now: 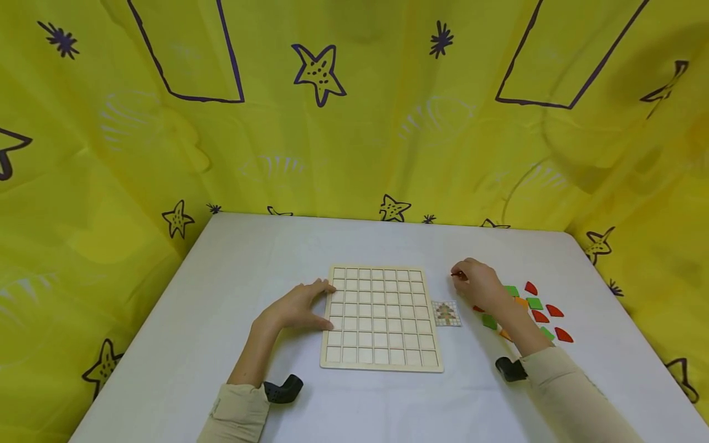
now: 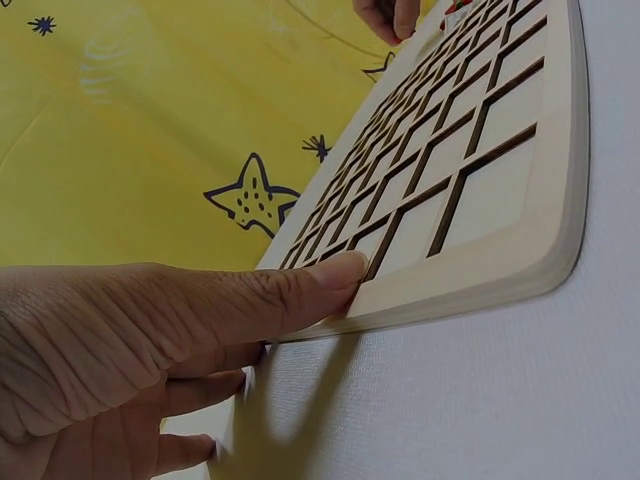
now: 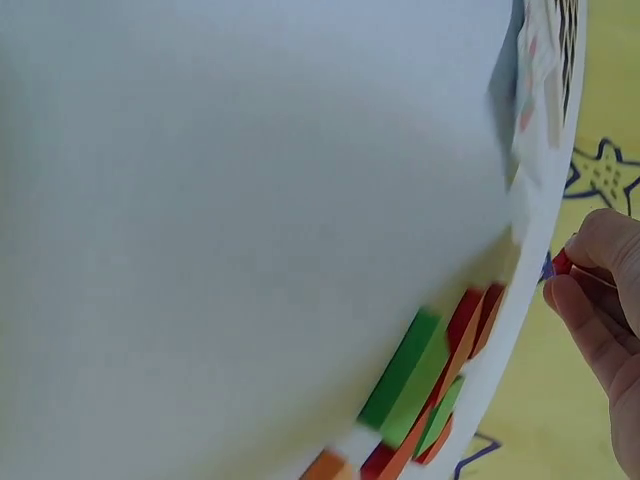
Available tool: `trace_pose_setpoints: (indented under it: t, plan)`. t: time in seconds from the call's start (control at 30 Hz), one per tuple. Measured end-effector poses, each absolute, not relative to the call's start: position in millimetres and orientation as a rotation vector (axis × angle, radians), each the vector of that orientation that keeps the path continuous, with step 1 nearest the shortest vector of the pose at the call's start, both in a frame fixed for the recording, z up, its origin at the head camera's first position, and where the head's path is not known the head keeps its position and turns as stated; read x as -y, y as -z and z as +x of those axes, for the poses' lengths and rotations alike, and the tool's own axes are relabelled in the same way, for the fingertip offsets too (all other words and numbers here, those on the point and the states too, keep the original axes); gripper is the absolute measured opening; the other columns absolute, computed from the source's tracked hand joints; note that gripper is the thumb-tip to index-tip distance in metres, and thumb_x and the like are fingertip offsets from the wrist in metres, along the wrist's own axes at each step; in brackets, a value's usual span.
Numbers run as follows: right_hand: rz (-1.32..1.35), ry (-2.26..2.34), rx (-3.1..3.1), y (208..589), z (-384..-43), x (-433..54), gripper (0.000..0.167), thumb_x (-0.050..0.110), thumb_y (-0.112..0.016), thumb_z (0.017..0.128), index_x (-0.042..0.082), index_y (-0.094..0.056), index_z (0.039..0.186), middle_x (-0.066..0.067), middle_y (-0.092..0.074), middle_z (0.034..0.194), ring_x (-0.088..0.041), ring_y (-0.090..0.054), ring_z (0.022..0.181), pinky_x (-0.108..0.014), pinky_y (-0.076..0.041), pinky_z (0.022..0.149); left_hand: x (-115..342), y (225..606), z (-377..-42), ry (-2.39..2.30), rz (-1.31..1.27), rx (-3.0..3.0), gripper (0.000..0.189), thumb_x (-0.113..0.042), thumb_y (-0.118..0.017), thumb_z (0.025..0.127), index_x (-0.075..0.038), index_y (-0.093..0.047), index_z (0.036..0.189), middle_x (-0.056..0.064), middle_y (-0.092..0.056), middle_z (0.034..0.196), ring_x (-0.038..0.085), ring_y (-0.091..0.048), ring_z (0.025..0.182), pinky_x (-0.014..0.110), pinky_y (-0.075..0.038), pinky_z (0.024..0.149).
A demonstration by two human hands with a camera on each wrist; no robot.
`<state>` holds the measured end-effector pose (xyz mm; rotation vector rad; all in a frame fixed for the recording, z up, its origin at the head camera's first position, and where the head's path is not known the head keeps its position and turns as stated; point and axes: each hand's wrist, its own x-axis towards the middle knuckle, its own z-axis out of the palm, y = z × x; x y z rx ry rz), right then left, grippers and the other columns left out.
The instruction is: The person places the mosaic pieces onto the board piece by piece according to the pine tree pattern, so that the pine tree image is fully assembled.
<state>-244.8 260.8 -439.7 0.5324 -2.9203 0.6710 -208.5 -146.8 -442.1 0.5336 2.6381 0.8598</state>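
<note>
A pale wooden grid board [image 1: 382, 368] lies flat, its square recesses showing bare. At its left edge is my left hand [image 1: 296, 306], thumb and fingers spread apart. In the left wrist view, the thumb [image 2: 310, 285] lies on the board's rim [image 2: 470, 285]. My right hand [image 1: 479, 283] is raised beyond the loose pieces and pinches a small red piece [image 3: 562, 262] between thumb and fingertips; the fingers hide most of it. Beneath and beside the right forearm lie red quarter-round pieces [image 1: 564, 335], green pieces [image 1: 535, 303] and orange pieces [image 1: 522, 302].
A small card [image 1: 446, 314] with a gridded tree picture lies against the board's right side. Everything stands on a white-covered table [image 1: 266, 246]. A yellow curtain [image 1: 365, 154] with drawn starfish hangs behind and at both sides. Each wrist wears a black camera mount [image 1: 284, 389].
</note>
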Motion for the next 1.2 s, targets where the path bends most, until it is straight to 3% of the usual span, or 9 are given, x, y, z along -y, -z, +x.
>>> trace_pose_setpoints:
  t: [0.37, 0.63, 1.2]
  plan:
    - [0.717, -0.697, 2.837, 437.8, -242.0, -219.1, 0.009, -0.005, -0.068, 0.092, -0.005, -0.070, 0.100, -0.013, -0.066, 0.097, -0.029, -0.068, 0.088, -0.043, -0.062, 0.078, 146.0, 440.8, -209.2, -0.862, 0.540, -2.636, 0.072, -0.027, -0.089, 0.081, -0.010, -0.056, 0.142, 0.022, -0.040, 0.158, 0.044, -0.033, 0.148, 0.058, -0.030, 0.121]
    - [0.768, -0.766, 2.842, 435.0, -239.9, -186.8, 0.010, -0.003, -0.068, 0.093, -0.003, -0.070, 0.103, -0.010, -0.066, 0.100, -0.027, -0.067, 0.092, -0.042, -0.061, 0.082, 145.3, 440.2, -210.6, -0.847, 0.578, -2.624, 0.072, -0.026, -0.088, 0.082, -0.006, -0.055, 0.142, 0.022, -0.040, 0.158, 0.039, -0.030, 0.151, 0.057, -0.022, 0.125]
    - [0.939, -0.703, 2.878, 438.1, -254.3, -139.1, 0.014, 0.000, -0.065, 0.097, -0.003, -0.071, 0.110, -0.012, -0.067, 0.106, -0.025, -0.065, 0.095, -0.037, -0.059, 0.082, 145.7, 439.6, -209.8, -0.866, 0.560, -2.615, 0.072, -0.023, -0.089, 0.081, -0.006, -0.055, 0.142, 0.023, -0.041, 0.158, 0.039, -0.029, 0.151, 0.058, -0.023, 0.124]
